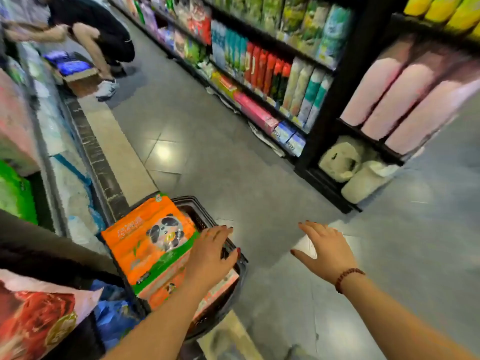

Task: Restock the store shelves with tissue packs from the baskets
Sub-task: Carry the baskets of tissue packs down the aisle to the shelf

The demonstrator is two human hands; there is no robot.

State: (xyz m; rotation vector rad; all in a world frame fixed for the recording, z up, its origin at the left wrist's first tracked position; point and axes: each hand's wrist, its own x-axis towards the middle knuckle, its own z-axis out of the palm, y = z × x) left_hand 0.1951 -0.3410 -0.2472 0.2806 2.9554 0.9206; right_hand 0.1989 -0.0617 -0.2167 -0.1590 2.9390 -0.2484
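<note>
left hand (pixel 211 252): forearm enters from 6 o'clock and reaches toward 12; palm down, fingers straight and spread, thumb swung out to 3 o'clock; nothing gripped; it lies over the 3 o'clock edge of the orange plastic-wrapped tissue pack with panda print (pixel 153 237); contact cannot be told through the blur
right hand (pixel 326 252): forearm enters from 5 o'clock; palm down, fingers apart and slightly bent, holding nothing; it hovers over the grey tiled floor (pixel 207 152), well apart from the basket
wrist: dark red beaded bracelet (pixel 348 278) on the right wrist
task thing: the orange pack lies tilted on top of the dark plastic mesh shopping basket (pixel 201 218) at 7 o'clock of the view; a second orange-and-pale pack (pixel 163 292) sits under it inside the basket
shelves: black store shelving (pixel 337 74) from 12 to 3 o'clock with upright colourful packs; tall pink wrapped packs (pixel 402 100) at 2 o'clock
hidden: basket's near side covered by the left forearm; lower pack mostly covered by the top one
cut off: red patterned pack (pixel 31 320) at 8 o'clock, clipped by the frame edge
hard to make out: crouching person in dark clothes (pixel 104 35) at 11 o'clock, smeared; white patch (pixel 306 245) under the right hand, paper or glare, cannot tell; shelf labels unreadable
</note>
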